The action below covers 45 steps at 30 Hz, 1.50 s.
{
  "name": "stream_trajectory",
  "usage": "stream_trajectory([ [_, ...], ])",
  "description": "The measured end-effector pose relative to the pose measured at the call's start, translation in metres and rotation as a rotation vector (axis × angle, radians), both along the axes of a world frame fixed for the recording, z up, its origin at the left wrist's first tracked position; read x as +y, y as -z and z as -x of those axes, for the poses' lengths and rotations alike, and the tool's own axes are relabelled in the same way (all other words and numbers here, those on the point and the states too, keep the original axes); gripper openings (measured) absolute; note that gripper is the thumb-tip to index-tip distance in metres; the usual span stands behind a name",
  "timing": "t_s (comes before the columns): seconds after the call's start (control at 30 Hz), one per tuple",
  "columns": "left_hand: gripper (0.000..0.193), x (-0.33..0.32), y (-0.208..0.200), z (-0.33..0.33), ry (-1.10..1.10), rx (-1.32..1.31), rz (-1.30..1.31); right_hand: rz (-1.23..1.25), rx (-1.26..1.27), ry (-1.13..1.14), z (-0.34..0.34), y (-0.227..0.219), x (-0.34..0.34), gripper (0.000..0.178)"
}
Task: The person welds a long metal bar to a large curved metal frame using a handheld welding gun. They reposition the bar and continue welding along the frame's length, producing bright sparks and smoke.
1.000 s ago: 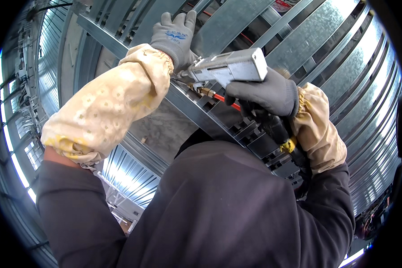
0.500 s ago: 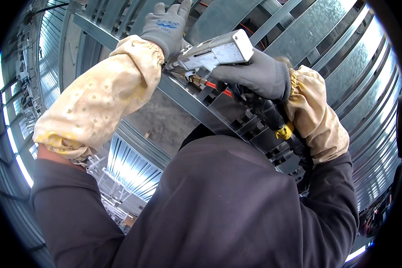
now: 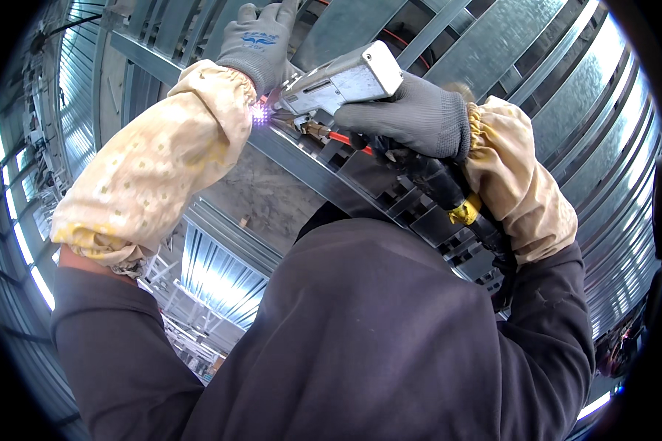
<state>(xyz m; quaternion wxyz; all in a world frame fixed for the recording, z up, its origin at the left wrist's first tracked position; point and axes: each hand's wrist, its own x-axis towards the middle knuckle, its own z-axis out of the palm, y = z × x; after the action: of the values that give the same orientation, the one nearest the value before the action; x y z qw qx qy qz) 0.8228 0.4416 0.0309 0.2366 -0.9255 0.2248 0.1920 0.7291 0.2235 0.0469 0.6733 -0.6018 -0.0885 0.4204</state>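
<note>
My right hand (image 3: 412, 117), in a grey glove, is closed around a white and silver handheld welding gun (image 3: 342, 79). A thick black cable with yellow tape (image 3: 465, 210) runs down from the gun along my right forearm. Its nozzle points left at a galvanized steel frame rail (image 3: 290, 151), where a bright violet spark (image 3: 260, 114) glows close to my left sleeve. Beyond the spark my left hand (image 3: 256, 45), also gloved in grey, lies against the steel slats with its fingers stretched away from me. The fingertips partly leave the picture at the top.
Parallel galvanized slats (image 3: 507, 55) fill the far and right side, with gaps between them. A ribbed shiny metal sheet (image 3: 217, 268) lies below the frame at left. Grey concrete floor (image 3: 272, 180) shows under the rail. Cream oversleeves (image 3: 154, 165) cover my forearms.
A violet spark has appeared at the nozzle. Both hands and the welding gun have shifted slightly left and up in the picture.
</note>
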Motion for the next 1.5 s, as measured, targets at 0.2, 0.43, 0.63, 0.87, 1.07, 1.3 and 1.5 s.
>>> stream_trajectory([
  [0.2, 0.111, -0.001, 0.007, -0.002, 0.01, -0.004, -0.06, 0.042, 0.001, 0.022, 0.003, 0.005, 0.001, 0.049],
  [0.43, 0.112, 0.0, 0.003, -0.001, 0.005, 0.007, -0.065, 0.106, 0.051, -0.022, -0.002, -0.015, -0.003, 0.051],
  [0.63, 0.114, -0.004, -0.001, -0.001, -0.012, 0.019, -0.036, 0.016, -0.023, 0.031, 0.005, 0.0, 0.0, 0.051],
  [0.87, 0.117, -0.004, -0.003, 0.001, -0.019, 0.019, -0.032, 0.122, 0.095, -0.05, 0.001, -0.017, -0.005, 0.052],
  [1.07, 0.123, -0.003, -0.001, 0.001, -0.027, 0.012, -0.032, 0.116, 0.088, -0.042, 0.002, -0.017, -0.006, 0.052],
  [1.3, 0.125, -0.007, -0.007, 0.001, -0.034, 0.029, 0.01, 0.04, 0.104, 0.025, 0.007, -0.013, -0.004, 0.047],
  [1.5, 0.127, -0.002, -0.004, 0.002, -0.003, -0.01, 0.042, 0.038, 0.105, 0.031, 0.012, -0.01, -0.004, 0.045],
])
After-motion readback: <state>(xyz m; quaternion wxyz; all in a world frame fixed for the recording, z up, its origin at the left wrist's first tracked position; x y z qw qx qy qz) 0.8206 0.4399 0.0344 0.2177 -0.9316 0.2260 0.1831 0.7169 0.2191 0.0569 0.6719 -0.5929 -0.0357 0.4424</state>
